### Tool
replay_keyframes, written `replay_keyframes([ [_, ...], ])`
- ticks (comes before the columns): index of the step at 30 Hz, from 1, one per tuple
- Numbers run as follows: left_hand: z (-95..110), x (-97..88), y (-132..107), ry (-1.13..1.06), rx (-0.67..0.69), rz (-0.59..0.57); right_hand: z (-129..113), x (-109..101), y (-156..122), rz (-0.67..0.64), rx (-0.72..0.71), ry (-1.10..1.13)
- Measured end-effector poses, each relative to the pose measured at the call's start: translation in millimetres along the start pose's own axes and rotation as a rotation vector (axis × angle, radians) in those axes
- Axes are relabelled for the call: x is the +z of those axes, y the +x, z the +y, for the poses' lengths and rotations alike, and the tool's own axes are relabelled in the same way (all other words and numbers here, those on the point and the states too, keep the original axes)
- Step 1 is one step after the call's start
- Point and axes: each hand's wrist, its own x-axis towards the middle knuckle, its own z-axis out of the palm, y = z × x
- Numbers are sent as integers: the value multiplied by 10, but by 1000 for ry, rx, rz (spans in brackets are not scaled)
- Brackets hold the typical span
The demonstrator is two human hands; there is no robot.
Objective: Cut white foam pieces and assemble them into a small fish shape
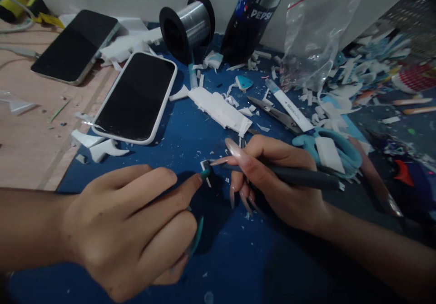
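My left hand (136,222) reaches in from the left, the index finger stretched out and the other fingers curled under. Its long teal nail presses on a small white piece (205,166) on the blue mat (177,158). My right hand (282,176) is closed around a slim dark pen-shaped tool (299,176), held like a pencil. The tool's tip points left at the white piece, and its exact shape is too small to make out. Just beyond the hands lies a larger flat white cut-out (221,109), with a narrow strip at its near end.
Behind are two phones (134,97) (76,45), a spool of clear line (189,27), a Pepsi bottle (255,17) and a plastic bag (316,36). Blue-handled scissors (354,156) and a white-labelled stick (289,106) lie right, among many white scraps (344,90).
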Motion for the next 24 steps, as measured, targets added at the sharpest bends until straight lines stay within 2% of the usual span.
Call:
replay_keyframes([
  [24, 37, 24, 25, 6, -60, 51, 9, 24, 42, -25, -70, -114],
])
